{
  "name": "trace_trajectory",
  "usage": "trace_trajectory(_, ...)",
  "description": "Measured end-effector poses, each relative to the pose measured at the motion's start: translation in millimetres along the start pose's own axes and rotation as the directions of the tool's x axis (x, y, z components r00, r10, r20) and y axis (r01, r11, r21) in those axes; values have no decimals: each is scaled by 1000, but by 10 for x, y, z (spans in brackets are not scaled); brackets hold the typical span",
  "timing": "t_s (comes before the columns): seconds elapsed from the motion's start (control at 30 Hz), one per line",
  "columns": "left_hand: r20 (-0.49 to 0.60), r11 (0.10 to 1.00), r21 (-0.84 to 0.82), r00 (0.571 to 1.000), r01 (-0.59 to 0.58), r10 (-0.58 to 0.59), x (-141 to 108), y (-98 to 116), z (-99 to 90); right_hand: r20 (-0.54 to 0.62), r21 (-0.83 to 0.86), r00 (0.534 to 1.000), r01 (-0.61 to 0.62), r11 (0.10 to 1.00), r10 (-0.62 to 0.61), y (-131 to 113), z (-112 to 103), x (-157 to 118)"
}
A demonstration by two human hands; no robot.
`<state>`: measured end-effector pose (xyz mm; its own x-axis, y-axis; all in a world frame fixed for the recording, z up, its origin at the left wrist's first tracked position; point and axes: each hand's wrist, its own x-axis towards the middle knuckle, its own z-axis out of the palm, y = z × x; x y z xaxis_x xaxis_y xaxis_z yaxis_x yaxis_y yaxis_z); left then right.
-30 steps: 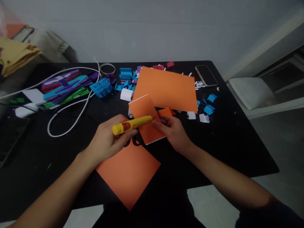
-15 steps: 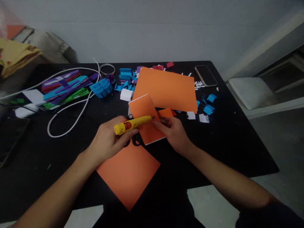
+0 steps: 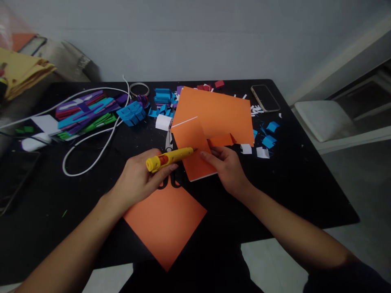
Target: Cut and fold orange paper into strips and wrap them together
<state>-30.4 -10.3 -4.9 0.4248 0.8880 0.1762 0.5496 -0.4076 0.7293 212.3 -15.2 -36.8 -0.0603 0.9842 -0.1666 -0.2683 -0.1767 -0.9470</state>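
Note:
My left hand [image 3: 140,175] is closed around a yellow glue gun [image 3: 169,158], whose tip points right, close to a folded orange paper [image 3: 195,142]. The folded paper's right edge is pinched in my right hand [image 3: 227,167], between thumb and fingers. Behind that hand a small orange strip [image 3: 221,140] stands up with a bent end. Scissors [image 3: 169,140] lie partly hidden under the glue gun, their black handles showing below it. A square orange sheet [image 3: 168,224] lies near the table's front edge, beneath the scissor handles.
A large orange sheet [image 3: 216,114] lies at the back of the black table [image 3: 293,183]. Around it are blue pieces [image 3: 269,141], white scraps and a phone [image 3: 265,97]. At the left are a looped white cable [image 3: 64,160], colored strips [image 3: 88,110] and a dark device [image 3: 16,175].
The folded orange paper, with my right hand on it, has shifted slightly right and up, and its strip shows more. More of the scissors is uncovered. My left hand has barely moved.

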Motion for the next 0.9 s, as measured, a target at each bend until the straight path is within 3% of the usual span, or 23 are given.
trace_trajectory(0.53,-49,997,79,999,-17,21,23,-50,-3,-102,58,995,21,998,-15,18,-34,63)
trace_trajectory(0.8,-77,980,193,995,-40,56,46,-92,-56,-185,70,981,64,995,-50,-23,-55,102)
trace_trajectory(0.9,-99,960,281,995,7,22,61,-129,-82,-199,60,977,90,994,-77,-32,-61,115)
